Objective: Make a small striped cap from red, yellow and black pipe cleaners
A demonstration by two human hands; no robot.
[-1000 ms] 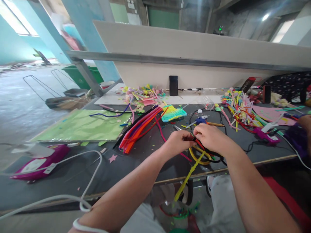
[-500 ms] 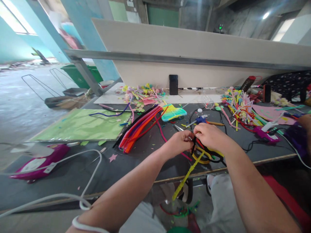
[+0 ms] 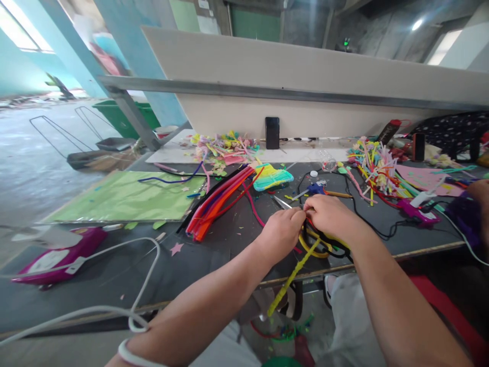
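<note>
My left hand (image 3: 283, 230) and my right hand (image 3: 329, 215) meet above the front of the table, fingers closed in a pinch. Between them shows part of a black pipe cleaner (image 3: 304, 225); the fingertips hide the rest. Under my right hand lie curved yellow and black pipe cleaners, and a twisted yellow pipe cleaner (image 3: 293, 279) slants down over the table edge. Scissors (image 3: 281, 202) lie just beyond my left hand, their blades showing. A bundle of pink, orange and black pipe cleaners (image 3: 219, 206) rests to the left.
A purple glue gun (image 3: 63, 257) with a white cord lies at left; the cord crosses my left forearm. Another purple glue gun (image 3: 418, 213) is at right, near another person's hand (image 3: 480, 201). A phone (image 3: 272, 133) leans against the back board. A green sheet (image 3: 126, 198) lies left.
My left hand has turned, back upward, and its fingers have closed in against my right hand's fingertips. My right hand has barely moved.
</note>
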